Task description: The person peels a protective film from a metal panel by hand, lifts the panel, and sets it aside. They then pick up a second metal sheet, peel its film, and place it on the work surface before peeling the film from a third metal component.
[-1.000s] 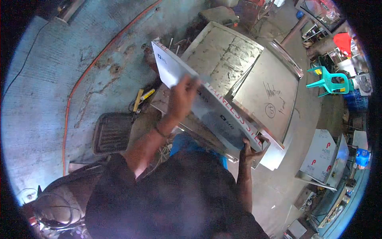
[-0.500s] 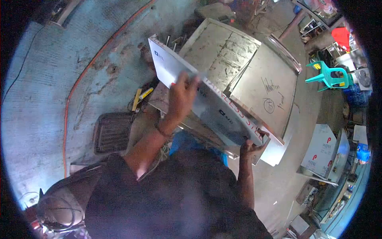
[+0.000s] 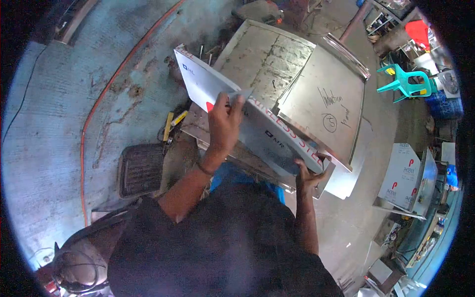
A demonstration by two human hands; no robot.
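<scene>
Left hand: grip narrow, pinching small pale piece at upper edge of panel. Right hand: grip holding panel's right end. Panel: steel-labelled, folded-edged, slanting before desk. Marked metal sheet: lying beyond, on desk's right. Green chair: standing farther right.

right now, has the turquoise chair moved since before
No, the turquoise plastic chair sits as before relative to the red item; only the view shifted.
</scene>
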